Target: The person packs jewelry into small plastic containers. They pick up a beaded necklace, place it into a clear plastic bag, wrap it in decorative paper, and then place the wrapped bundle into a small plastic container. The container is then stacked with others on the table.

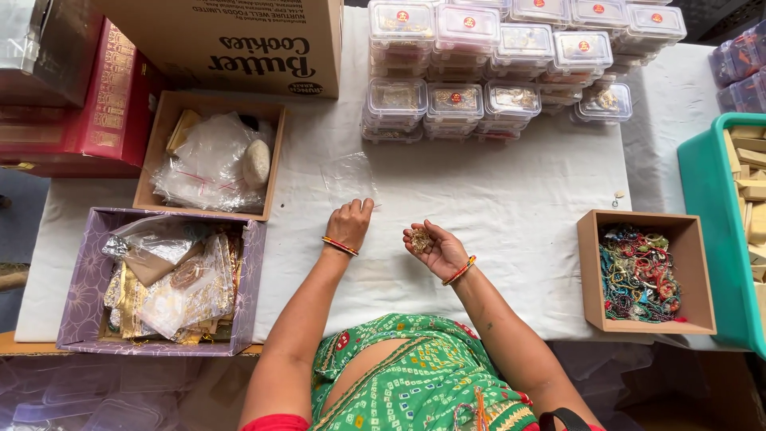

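My left hand rests on the white tablecloth, its fingertips pinching the near edge of a small clear plastic pouch that lies flat in front of it. My right hand is turned palm up just to the right, cupped around a small golden ornament. Both wrists wear red and gold bangles.
Stacks of clear lidded boxes stand at the back. A brown box of colourful beaded strings sits right, beside a teal crate. Left are a purple box of golden packets, a brown box of plastic bags and a cardboard carton.
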